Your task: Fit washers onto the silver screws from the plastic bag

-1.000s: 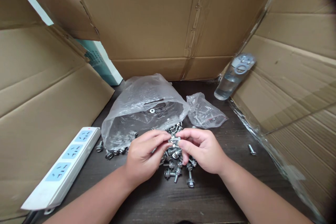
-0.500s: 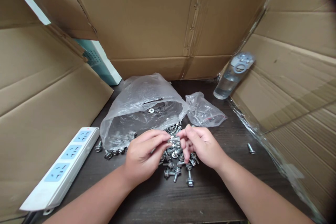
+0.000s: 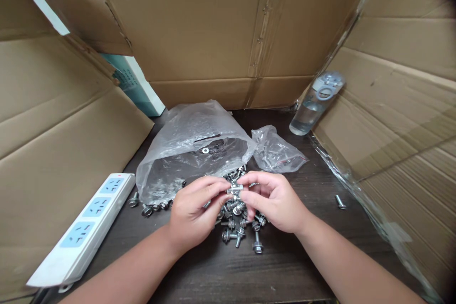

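Again the right grip [image 3: 277,200] pinches the bolt [image 3: 235,189].

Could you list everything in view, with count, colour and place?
Table: 1, dark brown, below
Cardboard: several panels, brown, left, back, right
Pale strip: 1, whitish, top left
Box: 1, teal and white, back left
Power strip: 1, white with blue, left
Large bag: 1, translucent, back centre
Ring: 1, pale, at large bag's mouth
Small bag: 1, translucent, beside large bag
Bottle: 1, clear, back right
Lone bolt: 1, silver, right
Loose bolts: uncountable, silver, before large bag
Held bolt: 1, silver, centre
Left hand: 1, bare, pinching held bolt
Right hand: 1, bare, fingertips at held bolt
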`<state>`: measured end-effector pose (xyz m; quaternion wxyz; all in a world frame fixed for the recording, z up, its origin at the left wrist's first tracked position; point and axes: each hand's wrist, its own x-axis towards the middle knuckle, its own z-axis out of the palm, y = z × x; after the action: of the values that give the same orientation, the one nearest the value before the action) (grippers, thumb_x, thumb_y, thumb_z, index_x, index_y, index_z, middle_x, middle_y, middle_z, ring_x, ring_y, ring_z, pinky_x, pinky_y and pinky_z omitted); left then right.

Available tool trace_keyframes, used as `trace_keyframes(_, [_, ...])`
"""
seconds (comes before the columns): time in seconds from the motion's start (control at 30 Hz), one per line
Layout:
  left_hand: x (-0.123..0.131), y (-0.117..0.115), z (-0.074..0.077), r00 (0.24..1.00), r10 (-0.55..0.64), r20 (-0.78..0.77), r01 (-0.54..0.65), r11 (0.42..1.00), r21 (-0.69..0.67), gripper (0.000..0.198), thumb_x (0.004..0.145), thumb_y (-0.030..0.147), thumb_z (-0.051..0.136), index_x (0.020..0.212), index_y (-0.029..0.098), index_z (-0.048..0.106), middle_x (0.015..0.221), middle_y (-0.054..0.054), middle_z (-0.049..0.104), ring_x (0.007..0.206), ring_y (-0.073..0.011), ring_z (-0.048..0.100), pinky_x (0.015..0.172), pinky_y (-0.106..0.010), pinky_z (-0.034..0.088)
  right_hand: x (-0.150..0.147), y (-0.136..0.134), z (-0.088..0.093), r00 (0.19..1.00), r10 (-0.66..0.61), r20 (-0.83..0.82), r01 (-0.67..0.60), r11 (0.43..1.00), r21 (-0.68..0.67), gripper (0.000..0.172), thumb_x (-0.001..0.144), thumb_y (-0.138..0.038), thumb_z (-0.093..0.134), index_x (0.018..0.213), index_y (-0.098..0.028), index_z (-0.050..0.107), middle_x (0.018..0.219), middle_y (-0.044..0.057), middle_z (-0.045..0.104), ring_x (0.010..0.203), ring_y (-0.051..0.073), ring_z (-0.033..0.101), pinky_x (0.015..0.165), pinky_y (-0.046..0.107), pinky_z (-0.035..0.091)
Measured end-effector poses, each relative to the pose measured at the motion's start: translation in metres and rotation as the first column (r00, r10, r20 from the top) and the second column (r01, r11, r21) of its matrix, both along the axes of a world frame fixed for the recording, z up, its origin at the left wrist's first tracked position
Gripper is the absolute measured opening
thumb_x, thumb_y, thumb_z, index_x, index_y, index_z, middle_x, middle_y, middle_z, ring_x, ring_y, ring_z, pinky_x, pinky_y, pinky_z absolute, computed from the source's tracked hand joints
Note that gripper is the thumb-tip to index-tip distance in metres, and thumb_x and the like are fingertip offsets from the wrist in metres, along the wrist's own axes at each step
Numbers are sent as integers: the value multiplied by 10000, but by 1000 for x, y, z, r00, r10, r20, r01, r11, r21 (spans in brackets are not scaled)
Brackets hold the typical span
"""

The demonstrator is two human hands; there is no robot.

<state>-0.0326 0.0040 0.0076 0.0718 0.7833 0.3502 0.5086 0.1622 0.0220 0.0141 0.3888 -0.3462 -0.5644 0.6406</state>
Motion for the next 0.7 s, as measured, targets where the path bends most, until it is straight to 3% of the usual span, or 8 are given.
trace_keyframes(0.23, [0,0,2,1000,-25,-13,25,999,29,197,802,31,676,960,148,680,880,-54,715,795,-111,686,724,-174,557,1,2,2,996,3,90,-7,999,44,222,817,-318,687,920,-125,649,578,-28,559,427,94,543,443,230,468])
trace_keyframes(0.4, [0,-1,5,999,-40,-32,42,997,60,224,806,35,664,989,164,678,878,-60,718,783,-131,689,706,-211,575,3,1,2,991,76,105,-83,995,62,232,879,-369,625,860,-138,627,474,-55,513,392,81,494,436,205,418])
trace_keyframes(0.5, [1,-2,6,998,-54,-25,56,996,70,241,803,27,661,1000,164,680,880,-69,720,779,-139,691,701,-224,581,2,1,0,986,107,125,-111,993,30,367,927,-460,541,722,-157,568,432,-54,483,370,76,461,425,202,397])
trace_keyframes(0.63, [1,-2,7,999,-50,-13,50,997,54,223,806,36,664,982,171,687,869,-60,722,769,-136,693,695,-219,581,2,3,-3,992,32,120,-26,998,-52,504,933,-599,439,710,-162,550,443,-57,451,339,71,424,362,192,356])
trace_keyframes(0.7, [1,-2,6,999,-43,-11,43,998,39,214,799,35,675,970,163,686,864,-57,721,770,-130,691,703,-209,575,3,3,-3,995,-5,100,7,1000,-20,497,932,-598,444,752,-153,573,467,-55,456,348,69,429,368,195,361])
